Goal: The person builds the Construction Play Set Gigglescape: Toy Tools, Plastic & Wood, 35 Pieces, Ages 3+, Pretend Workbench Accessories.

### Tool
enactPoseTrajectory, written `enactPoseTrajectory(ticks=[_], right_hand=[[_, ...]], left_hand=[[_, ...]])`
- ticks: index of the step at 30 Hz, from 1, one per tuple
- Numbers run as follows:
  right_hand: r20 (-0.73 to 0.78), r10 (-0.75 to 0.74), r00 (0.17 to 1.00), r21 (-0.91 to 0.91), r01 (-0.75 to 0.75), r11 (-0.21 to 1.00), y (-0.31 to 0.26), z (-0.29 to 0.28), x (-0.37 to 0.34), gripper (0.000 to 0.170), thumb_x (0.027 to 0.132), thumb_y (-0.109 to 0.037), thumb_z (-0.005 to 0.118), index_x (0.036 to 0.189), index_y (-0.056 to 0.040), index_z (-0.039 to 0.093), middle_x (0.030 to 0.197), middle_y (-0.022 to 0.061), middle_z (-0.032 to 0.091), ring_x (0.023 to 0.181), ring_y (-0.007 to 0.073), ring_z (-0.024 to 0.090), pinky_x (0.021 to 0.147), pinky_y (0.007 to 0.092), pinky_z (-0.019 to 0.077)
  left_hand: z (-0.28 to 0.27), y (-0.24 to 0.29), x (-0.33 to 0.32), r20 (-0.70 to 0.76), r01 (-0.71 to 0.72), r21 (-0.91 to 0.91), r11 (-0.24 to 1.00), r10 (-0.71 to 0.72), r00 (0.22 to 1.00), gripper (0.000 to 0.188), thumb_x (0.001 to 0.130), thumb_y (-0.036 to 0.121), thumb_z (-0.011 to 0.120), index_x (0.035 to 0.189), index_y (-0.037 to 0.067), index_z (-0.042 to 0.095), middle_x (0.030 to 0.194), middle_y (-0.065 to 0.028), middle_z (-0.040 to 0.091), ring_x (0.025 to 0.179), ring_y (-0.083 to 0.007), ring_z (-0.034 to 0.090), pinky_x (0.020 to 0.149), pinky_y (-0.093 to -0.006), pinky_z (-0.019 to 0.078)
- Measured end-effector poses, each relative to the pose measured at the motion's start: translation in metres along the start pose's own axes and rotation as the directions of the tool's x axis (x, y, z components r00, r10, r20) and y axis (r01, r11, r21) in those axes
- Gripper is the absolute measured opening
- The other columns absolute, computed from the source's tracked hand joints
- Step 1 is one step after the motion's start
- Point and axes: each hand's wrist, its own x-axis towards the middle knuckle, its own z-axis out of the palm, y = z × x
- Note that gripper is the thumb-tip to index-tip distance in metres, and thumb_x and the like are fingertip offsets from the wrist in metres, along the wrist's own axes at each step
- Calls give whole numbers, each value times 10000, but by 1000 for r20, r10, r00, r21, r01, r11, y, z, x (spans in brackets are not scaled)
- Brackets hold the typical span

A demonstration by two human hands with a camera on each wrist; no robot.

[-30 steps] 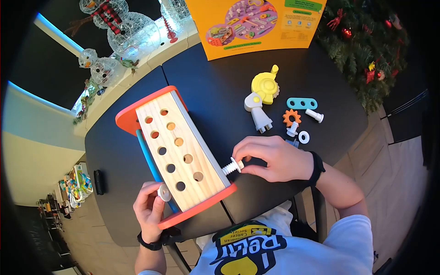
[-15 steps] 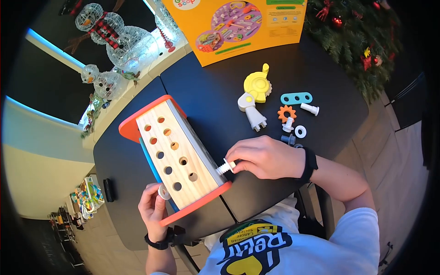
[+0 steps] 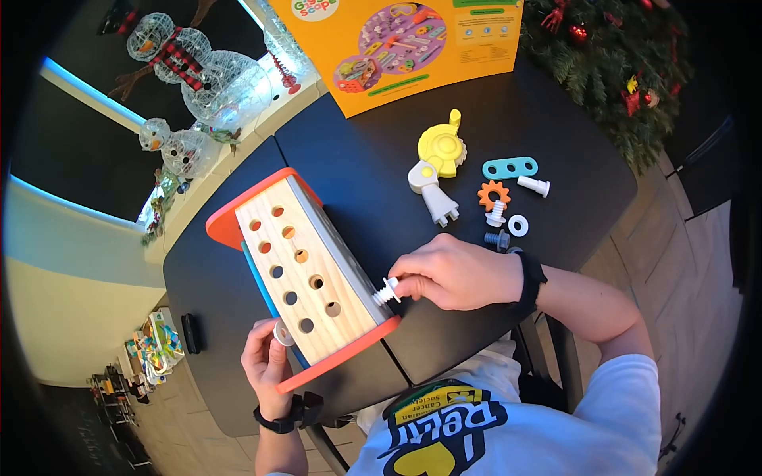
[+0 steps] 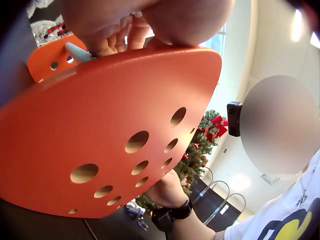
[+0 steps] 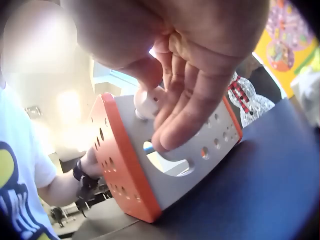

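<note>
A toolbox-like toy with a wooden panel [image 3: 317, 274] full of round holes and orange end plates [image 4: 115, 115] lies tilted on the table. My right hand [image 3: 464, 274] pinches the head of a white screw [image 3: 386, 292], whose shaft meets the grey side [image 5: 175, 185] near one end; in the right wrist view its tip is hidden. On the opposite side my left hand [image 3: 268, 365] holds a white ring [image 3: 282, 332] between thumb and fingers, beside the blue bar [image 3: 258, 278].
On the dark table [image 3: 357, 174] are a yellow and grey saw toy [image 3: 439, 151], a teal strip [image 3: 509, 168], an orange gear [image 3: 493, 195], a white washer [image 3: 517, 225], white bolts [image 3: 533, 186] and a grey bolt [image 3: 498, 239]. A yellow box [image 3: 413, 55] stands behind.
The white screw sits closer against the toy's grey side, and my right hand has moved left with it. The head view has shifted a little. My left hand still holds the ring.
</note>
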Motion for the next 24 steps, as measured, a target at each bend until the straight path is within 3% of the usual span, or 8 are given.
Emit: enactPoseTrajectory(ticks=[1, 4, 7, 10, 14, 17, 20, 24], right_hand=[[76, 102, 992, 43, -106, 993, -3, -1, 1, 267, 942, -93, 745, 1155, 16, 627, 1040, 145, 682, 859, 303, 727, 764, 359, 594], [-53, 162, 985, 252, -144, 957, -22, -7, -2, 215, 947, -77, 732, 1122, 11, 644, 1063, 151, 694, 871, 292, 734, 763, 361, 592], [-157, -104, 982, 166, 130, 977, -10, -6, -4, 186, 952, -74, 723, 1105, 6, 655, 1081, 151, 699, 877, 299, 735, 766, 358, 590], [-166, -227, 960, -72, 218, 973, -3, 0, -2, 200, 959, -93, 723, 1116, 9, 652, 1078, 141, 699, 875, 316, 726, 766, 358, 589], [38, 46, 998, -15, -45, 999, -4, 0, 2, 263, 939, -118, 745, 1153, 3, 650, 1109, 133, 686, 904, 335, 714, 778, 392, 592], [-103, -21, 994, 61, 28, 998, -22, -6, -3, 325, 916, -121, 763, 1196, -11, 640, 1164, 137, 654, 939, 335, 705, 790, 396, 597], [-155, -332, 930, -232, 292, 928, -6, -1, -4, 383, 891, -117, 779, 1227, -12, 629, 1213, 139, 621, 966, 318, 699, 804, 379, 605], [-158, -348, 924, -383, 268, 884, 0, 10, -5, 310, 890, -67, 727, 1173, 13, 629, 1062, 127, 657, 972, 331, 704, 783, 389, 587]], left_hand=[[1, 1, 0, -5, 5, -17, 1000, -5, 1000, 271, 1058, 197, 652, 1213, -25, 644, 1137, -56, 632, 1033, -135, 604, 946, -289, 470], [1, 1, 0, -10, 9, -41, 999, -9, 1000, 259, 1037, 159, 676, 1213, -29, 654, 1134, -58, 626, 1017, -136, 592, 935, -289, 462], [0, 0, 1, 1, 0, -8, 1000, 0, 1000, 256, 1050, 168, 658, 1215, -27, 648, 1134, -54, 629, 1023, -133, 599, 940, -288, 470], [1, 1, 1, 9, -3, 9, 1000, 3, 1000, 269, 1071, 208, 636, 1215, -20, 640, 1137, -47, 642, 1035, -130, 615, 945, -289, 484], [0, -1, 1, -3, 5, -11, 1000, -5, 1000, 281, 1069, 223, 643, 1212, -19, 642, 1136, -44, 649, 1027, -126, 617, 933, -284, 486], [0, 0, 1, 5, -10, 22, 1000, 9, 1000, 290, 1067, 233, 648, 1213, -18, 642, 1135, -43, 650, 1025, -124, 617, 935, -284, 484], [1, 0, 0, 1, 2, 9, 1000, -2, 1000, 265, 1052, 174, 656, 1224, -27, 647, 1145, -55, 636, 1016, -132, 603, 931, -286, 473], [2, 1, 2, -6, -3, -9, 1000, 3, 1000, 260, 1044, 148, 662, 1233, -30, 649, 1150, -63, 633, 1010, -138, 599, 930, -288, 468]])
